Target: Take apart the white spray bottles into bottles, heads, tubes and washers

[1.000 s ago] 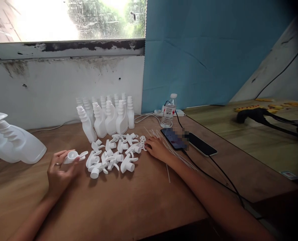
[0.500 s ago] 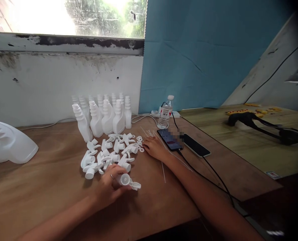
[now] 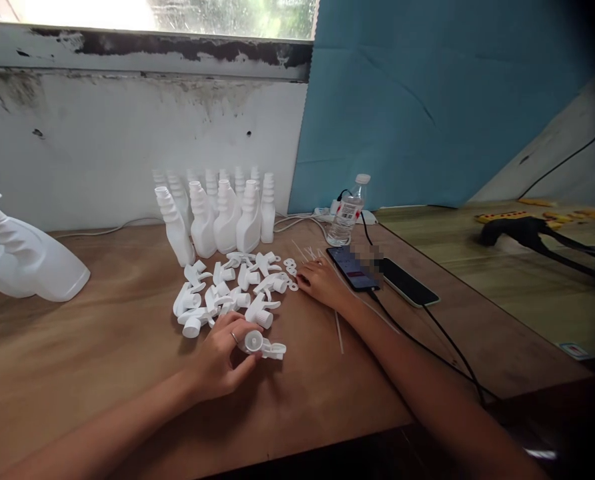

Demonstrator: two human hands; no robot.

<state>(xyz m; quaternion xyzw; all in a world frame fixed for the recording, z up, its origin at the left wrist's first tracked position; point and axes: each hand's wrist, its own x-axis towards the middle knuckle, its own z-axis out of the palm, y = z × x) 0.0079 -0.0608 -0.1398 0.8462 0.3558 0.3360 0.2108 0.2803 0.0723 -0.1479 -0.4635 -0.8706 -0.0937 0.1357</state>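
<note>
My left hand (image 3: 227, 353) is closed round a white trigger spray head (image 3: 253, 341), its round cap opening turned up toward me and its lever pointing right. To the right, my right hand (image 3: 320, 281) rests palm down, fingers stretched over small white ring washers (image 3: 290, 267) and touching their edge. Its fingertips are partly hidden. Between the hands and the bottles lies a loose pile of white trigger spray heads (image 3: 223, 290). Thin clear tubes (image 3: 339, 333) lie beside and under my right forearm.
White spray bottles (image 3: 225, 217) stand upright near the wall; larger white bottles (image 3: 42, 257) are at far left. A water bottle (image 3: 348, 212), a phone (image 3: 350, 270), a second phone (image 3: 408, 283) and black cables (image 3: 457, 357) are on the right. A black strap (image 3: 527, 233) lies on the neighbouring table.
The camera view has tipped down and turned slightly left, shifting everything up and right. My left hand still holds the spray head; my right hand stays at the washers.
</note>
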